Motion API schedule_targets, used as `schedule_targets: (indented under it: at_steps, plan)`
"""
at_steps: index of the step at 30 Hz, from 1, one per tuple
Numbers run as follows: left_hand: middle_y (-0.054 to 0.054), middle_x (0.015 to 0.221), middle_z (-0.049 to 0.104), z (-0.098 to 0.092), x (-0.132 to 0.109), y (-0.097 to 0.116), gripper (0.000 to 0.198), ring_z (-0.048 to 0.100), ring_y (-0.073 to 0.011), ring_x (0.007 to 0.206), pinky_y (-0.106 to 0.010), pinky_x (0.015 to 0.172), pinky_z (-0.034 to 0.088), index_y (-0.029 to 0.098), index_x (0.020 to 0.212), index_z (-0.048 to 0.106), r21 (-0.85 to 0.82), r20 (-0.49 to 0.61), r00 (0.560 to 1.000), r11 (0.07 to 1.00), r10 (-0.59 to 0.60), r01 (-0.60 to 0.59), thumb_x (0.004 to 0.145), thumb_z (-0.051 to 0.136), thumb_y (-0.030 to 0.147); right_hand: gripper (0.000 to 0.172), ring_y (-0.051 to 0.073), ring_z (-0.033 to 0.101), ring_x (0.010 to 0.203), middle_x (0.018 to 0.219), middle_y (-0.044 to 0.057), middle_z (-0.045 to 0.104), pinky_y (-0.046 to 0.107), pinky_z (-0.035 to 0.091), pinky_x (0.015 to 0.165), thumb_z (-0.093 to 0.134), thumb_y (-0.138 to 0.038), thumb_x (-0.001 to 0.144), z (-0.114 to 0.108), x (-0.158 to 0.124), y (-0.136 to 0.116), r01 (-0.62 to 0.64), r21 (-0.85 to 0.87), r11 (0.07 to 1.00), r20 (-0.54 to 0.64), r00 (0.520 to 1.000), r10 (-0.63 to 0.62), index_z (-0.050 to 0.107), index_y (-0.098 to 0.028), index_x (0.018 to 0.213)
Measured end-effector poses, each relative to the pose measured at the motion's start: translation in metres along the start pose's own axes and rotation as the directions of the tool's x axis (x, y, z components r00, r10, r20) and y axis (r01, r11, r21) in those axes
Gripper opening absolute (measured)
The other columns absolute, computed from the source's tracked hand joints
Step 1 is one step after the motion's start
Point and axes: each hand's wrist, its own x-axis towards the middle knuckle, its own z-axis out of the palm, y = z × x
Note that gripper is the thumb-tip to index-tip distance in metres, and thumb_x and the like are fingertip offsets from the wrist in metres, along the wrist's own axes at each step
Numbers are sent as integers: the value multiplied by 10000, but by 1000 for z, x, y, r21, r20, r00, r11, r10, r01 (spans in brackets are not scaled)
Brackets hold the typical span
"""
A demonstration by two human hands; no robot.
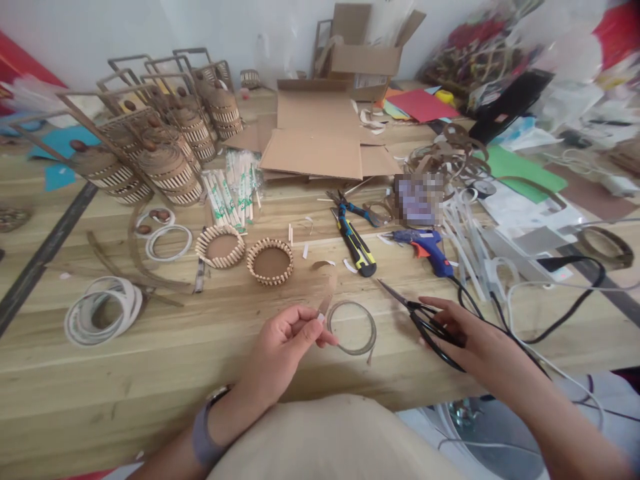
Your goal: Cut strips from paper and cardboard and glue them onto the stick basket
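In the head view my left hand (287,343) pinches a short, thin brown strip (327,298) between thumb and fingers, its far end pointing up. Just right of these fingertips a thin ring (374,327) lies flat on the table. My right hand (463,330) is wrapped round the black handles of a pair of scissors (425,319); their blades point up and left over the wood. Beyond the scissors rests a blue hot glue gun (423,245) with an orange trigger. A yellow and black utility knife (355,241) and blue-handled pliers (353,208) lie farther back.
Two round bases edged with small sticks (271,261) sit left of centre. White rings (103,311) are stacked at the left. Several lantern-like baskets (167,167) stand behind them. Flattened cardboard (315,150) covers the back middle. Cables (543,337) run along the right side.
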Motion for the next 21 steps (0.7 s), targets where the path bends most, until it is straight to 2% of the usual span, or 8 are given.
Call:
schedule_targets:
  at_steps: [3, 6, 8, 12, 15, 18, 21]
  plan:
    - [-51, 753, 766, 1, 0, 1, 305, 639, -168, 724, -284, 717, 479, 189, 825, 619, 15, 12, 1000, 1000, 0, 0, 837, 652, 493, 590, 280, 690, 792, 903, 82, 722, 399, 552, 717, 695, -495, 733, -5, -2, -7, -1, 15, 1000, 63, 998, 0, 610, -230, 1253]
    - [-49, 756, 767, 2, 0, 3, 294, 646, -171, 735, -288, 733, 486, 192, 825, 619, 36, 14, 1000, 999, 4, -5, 848, 638, 484, 520, 288, 684, 890, 1020, 88, 715, 372, 556, 746, 713, -460, 717, -11, -7, -28, 36, 127, 991, 162, 985, -56, 628, -240, 1181]
    - [-50, 760, 765, 3, 0, 3, 293, 657, -180, 752, -295, 745, 493, 191, 826, 628, 51, 26, 1000, 999, 13, -14, 857, 631, 483, 440, 253, 669, 850, 981, 53, 708, 326, 548, 719, 730, -399, 702, -9, -11, -48, 43, 227, 973, 260, 960, -103, 640, -253, 1108]
    - [-55, 783, 763, 4, -1, 4, 290, 688, -197, 797, -306, 773, 512, 187, 839, 648, 60, 64, 997, 998, 32, -36, 864, 634, 476, 354, 187, 599, 737, 852, -12, 671, 262, 480, 629, 750, -229, 641, 4, -12, -85, 21, 356, 934, 438, 880, -186, 649, -265, 978]
    - [-57, 802, 767, 5, -2, 3, 287, 707, -198, 807, -310, 792, 523, 184, 856, 654, 36, 95, 995, 999, 25, -28, 863, 641, 471, 298, 172, 568, 697, 785, -29, 655, 255, 431, 597, 728, -202, 652, 13, -9, -100, -5, 398, 917, 482, 852, -205, 651, -258, 935]
    - [-56, 808, 767, 5, -2, 2, 295, 718, -201, 814, -313, 798, 531, 184, 857, 653, -7, 118, 993, 1000, 21, -21, 857, 651, 479, 242, 179, 570, 696, 708, -39, 640, 262, 415, 603, 722, -231, 677, 18, -6, -105, 1, 449, 894, 484, 840, -244, 650, -254, 907]
    - [-61, 815, 767, 5, -2, 1, 306, 723, -205, 824, -313, 794, 534, 182, 830, 649, -13, 135, 991, 1000, 15, -13, 858, 652, 486, 285, 182, 567, 679, 641, -56, 612, 268, 397, 606, 718, -256, 690, 21, -4, -106, -16, 473, 881, 515, 816, -262, 634, -252, 962]
